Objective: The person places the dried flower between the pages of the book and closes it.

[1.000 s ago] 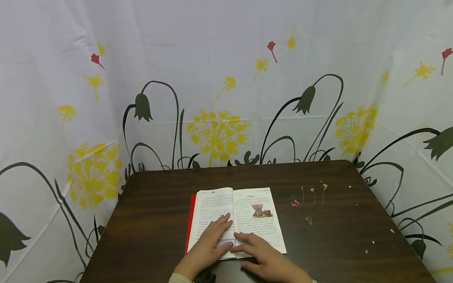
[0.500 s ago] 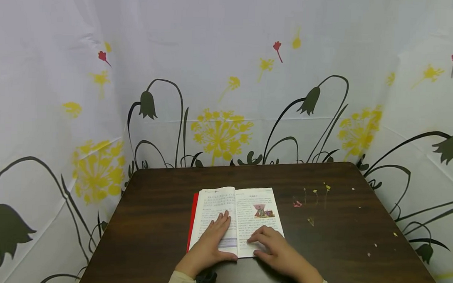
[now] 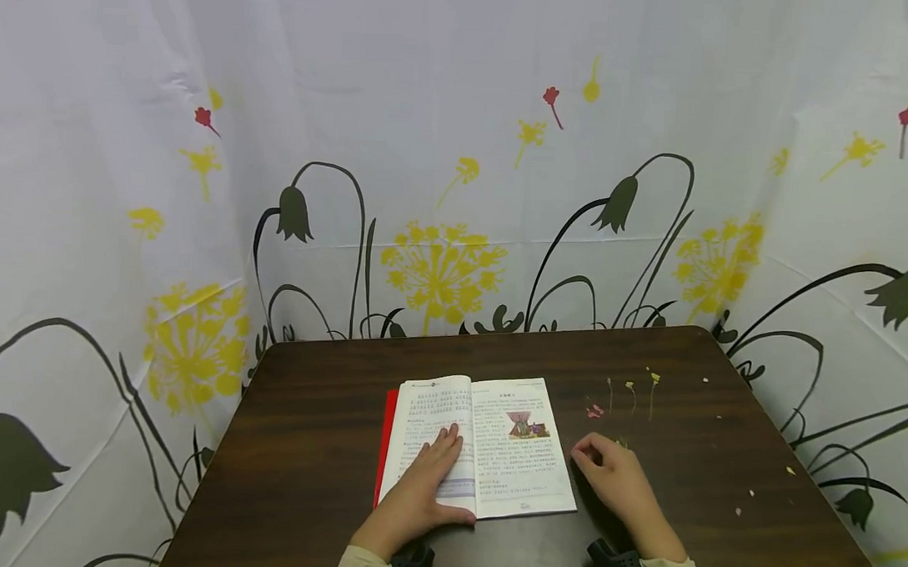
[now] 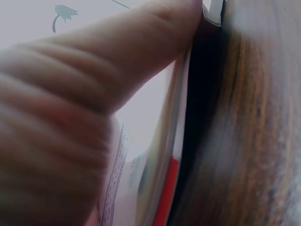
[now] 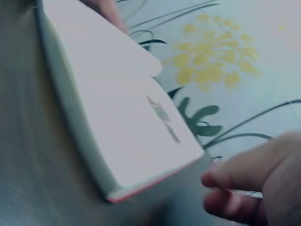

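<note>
An open book [image 3: 522, 478] with printed pages and a small colour picture [image 3: 527, 425] lies on the table, its red cover [image 3: 385, 440] showing along the left side. My left hand [image 3: 420, 487] rests flat on the left page, fingers spread, thumb along the lower edge by the fold. Just right of the book, my right hand [image 3: 616, 477] is over the table with loosely bent fingers; in the right wrist view the thumb and a finger [image 5: 225, 176] have a gap with nothing in it. Beyond it lie a red pressed flower [image 3: 595, 412] and thin-stemmed yellow flowers [image 3: 654, 379].
The dark wooden table [image 3: 321, 429] reaches back to a white cloth [image 3: 431, 91] printed with flowers. Tiny pale bits [image 3: 751, 493] are scattered on the table's right side. Black wrist straps [image 3: 615, 559] sit at both sleeves.
My right hand has come off the book, moving right across the right page to the table beside it, now partly covering a small dried sprig. My left hand stays on the left page, thumb lower.
</note>
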Tool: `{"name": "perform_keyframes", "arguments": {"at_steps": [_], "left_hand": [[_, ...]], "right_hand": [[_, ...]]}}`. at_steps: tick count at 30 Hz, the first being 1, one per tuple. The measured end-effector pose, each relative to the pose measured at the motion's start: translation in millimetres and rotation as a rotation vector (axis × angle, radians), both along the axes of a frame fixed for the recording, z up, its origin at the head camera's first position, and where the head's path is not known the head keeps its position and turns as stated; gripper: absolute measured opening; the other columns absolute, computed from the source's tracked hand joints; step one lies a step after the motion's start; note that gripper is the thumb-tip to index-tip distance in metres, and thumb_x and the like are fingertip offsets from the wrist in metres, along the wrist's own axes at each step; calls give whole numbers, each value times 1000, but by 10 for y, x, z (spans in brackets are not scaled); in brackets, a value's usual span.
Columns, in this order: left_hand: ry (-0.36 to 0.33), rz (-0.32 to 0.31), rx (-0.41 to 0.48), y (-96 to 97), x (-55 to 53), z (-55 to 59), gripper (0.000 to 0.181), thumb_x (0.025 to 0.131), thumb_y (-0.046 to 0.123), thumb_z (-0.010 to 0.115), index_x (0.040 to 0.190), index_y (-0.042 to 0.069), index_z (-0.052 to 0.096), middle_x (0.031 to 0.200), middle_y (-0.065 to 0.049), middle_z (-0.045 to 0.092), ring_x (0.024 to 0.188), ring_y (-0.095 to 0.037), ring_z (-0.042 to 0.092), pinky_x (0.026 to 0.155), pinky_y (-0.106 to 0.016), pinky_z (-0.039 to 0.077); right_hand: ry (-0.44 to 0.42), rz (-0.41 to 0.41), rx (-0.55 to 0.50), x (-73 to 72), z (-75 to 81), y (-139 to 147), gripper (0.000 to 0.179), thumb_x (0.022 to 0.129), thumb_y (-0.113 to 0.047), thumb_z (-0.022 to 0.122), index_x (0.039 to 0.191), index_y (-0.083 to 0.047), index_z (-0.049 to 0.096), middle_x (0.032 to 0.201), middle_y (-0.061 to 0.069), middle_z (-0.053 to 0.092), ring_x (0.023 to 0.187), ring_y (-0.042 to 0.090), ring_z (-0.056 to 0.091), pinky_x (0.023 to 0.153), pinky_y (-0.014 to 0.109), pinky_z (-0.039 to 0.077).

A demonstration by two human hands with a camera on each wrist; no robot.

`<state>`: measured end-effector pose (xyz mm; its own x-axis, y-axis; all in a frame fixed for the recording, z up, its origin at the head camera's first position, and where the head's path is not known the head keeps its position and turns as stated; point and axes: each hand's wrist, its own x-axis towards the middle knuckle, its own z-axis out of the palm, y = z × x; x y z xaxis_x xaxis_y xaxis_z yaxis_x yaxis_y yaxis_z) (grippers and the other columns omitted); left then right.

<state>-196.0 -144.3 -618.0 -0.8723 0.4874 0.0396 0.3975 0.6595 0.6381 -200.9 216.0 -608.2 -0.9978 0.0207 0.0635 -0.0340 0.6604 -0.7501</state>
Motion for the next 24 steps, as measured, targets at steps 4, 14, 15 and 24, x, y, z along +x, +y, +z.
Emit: {"name": "perform_keyframes", "arguments": {"at_steps": [4, 14, 15, 24], "left_hand": [[-2, -6, 29, -15, -1, 8, 125, 73, 55, 97, 171, 7, 34, 183, -9, 22, 171, -35, 18, 135, -65, 20], [-18, 0, 28, -22, 14, 25, 125, 74, 57, 95, 171, 9, 33, 184, -6, 20, 172, -32, 16, 136, -63, 18], [-20, 1, 26, -22, 12, 25, 126, 74, 58, 95, 172, 10, 32, 184, -5, 19, 172, -32, 16, 137, -62, 17], [-6, -5, 26, -7, 7, 15, 126, 74, 56, 96, 171, 7, 33, 183, -9, 21, 171, -36, 18, 135, -65, 19]], "right_hand": [[-29, -156, 34, 6, 77, 221, 10, 103, -23, 74, 99, -14, 76, 78, -1, 64, 67, 15, 54, 62, 30, 42], [-163, -303, 135, 77, 133, 550, 28, 101, -34, 71, 108, -7, 76, 86, 3, 78, 71, 22, 65, 58, 36, 47], [-167, -301, 140, 72, 129, 543, 30, 101, -35, 72, 109, -6, 75, 89, 5, 79, 71, 22, 66, 58, 36, 47], [-81, -311, 211, 13, 5, 443, 20, 98, -28, 74, 103, -10, 78, 92, 10, 81, 75, 27, 71, 61, 47, 53]]}}
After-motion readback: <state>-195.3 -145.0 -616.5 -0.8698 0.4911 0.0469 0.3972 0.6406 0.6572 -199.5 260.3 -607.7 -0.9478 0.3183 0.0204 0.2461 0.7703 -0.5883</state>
